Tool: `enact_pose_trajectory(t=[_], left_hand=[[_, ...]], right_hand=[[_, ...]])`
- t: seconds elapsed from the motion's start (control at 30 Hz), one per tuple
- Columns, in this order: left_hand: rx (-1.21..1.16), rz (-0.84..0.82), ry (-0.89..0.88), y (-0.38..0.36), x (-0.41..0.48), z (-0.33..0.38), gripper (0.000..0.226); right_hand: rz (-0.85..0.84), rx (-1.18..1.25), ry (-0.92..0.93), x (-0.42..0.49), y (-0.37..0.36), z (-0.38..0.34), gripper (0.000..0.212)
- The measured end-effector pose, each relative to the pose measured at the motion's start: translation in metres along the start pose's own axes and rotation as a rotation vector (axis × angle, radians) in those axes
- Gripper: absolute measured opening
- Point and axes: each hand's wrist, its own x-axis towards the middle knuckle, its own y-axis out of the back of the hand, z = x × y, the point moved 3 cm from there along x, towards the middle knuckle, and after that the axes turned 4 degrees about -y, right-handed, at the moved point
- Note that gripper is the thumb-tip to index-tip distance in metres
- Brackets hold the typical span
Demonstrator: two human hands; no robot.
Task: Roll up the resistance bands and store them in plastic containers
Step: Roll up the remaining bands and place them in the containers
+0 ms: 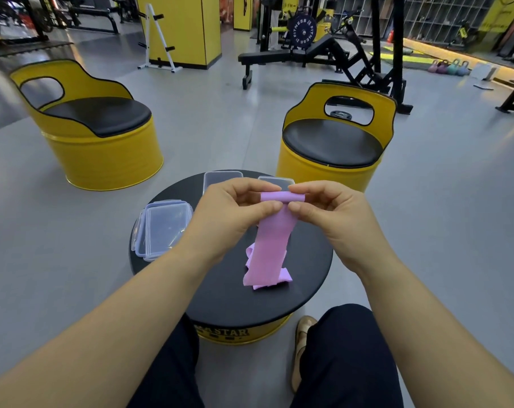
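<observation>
- Hands meet at the centre of the frame, raised above a round black tabletop [220, 298].
- Left hand [229, 213]: its fingers [267, 206] are curled, thumb and forefinger pinching the left end of a small roll at the top of a pink band [274, 240].
- Right hand [329, 213]: fingers curled the same way, thumb and forefinger pinching the roll's right end. The fingertips of the two hands almost touch.
- The band's rolled top lies level between the hands. The rest hangs straight down as a flat strip, and its loose end lies crumpled on the tabletop, just below centre.
- Container [161, 228]: clear plastic with side clips, resting at the tabletop's left edge, left of the left wrist. It may be a stack; I cannot tell.
- Two flat clear plastic pieces lie at the tabletop's far edge, partly hidden by the hands: a left piece [220, 179] and a right piece [276, 181]. Whether they are lids or containers I cannot tell.
- Dark trouser legs fill the lower frame, with a tan shoe [302, 334] on the grey floor [205, 119] beside the tabletop's base.
- Two yellow barrel seats with black cushions stand beyond, one at upper left [96, 128], one right of centre [332, 142].
- A black bench [279, 57] and kettlebells [450, 67] sit along the top of the frame.
</observation>
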Motion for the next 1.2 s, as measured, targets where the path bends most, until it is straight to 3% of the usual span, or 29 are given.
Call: enact_pose_trajectory(t=[0.33,0.6,0.7,0.8,0.97,1.1,1.2], left_hand=[[-0.008,0.038,-0.020,0.000,-0.002,-0.004,0.027],[-0.052,0.011,0.079,-0.001,-0.002,-0.009,0.012],[-0.170,-0.076,0.148,0.001,0.000,-0.010,0.021],[-0.315,-0.247,0.265,0.003,0.003,-0.010,0.016],[-0.361,-0.596,0.359,-0.001,0.000,-0.006,0.011],[-0.426,-0.726,0.369,-0.007,-0.004,-0.007,0.022],[-0.444,-0.756,0.391,-0.009,-0.006,-0.011,0.026]], right_hand=[[0.009,0.016,-0.073,-0.001,-0.003,0.005,0.025],[-0.024,0.043,-0.069,-0.002,-0.004,0.009,0.018],[-0.161,0.063,-0.090,-0.001,0.000,0.005,0.022],[-0.406,0.010,-0.141,0.000,0.004,-0.002,0.025],[-0.750,-0.122,-0.218,0.000,-0.001,-0.012,0.055],[-0.850,-0.129,-0.244,-0.003,-0.004,-0.014,0.062],[-0.834,-0.174,-0.238,-0.004,-0.004,-0.013,0.052]])
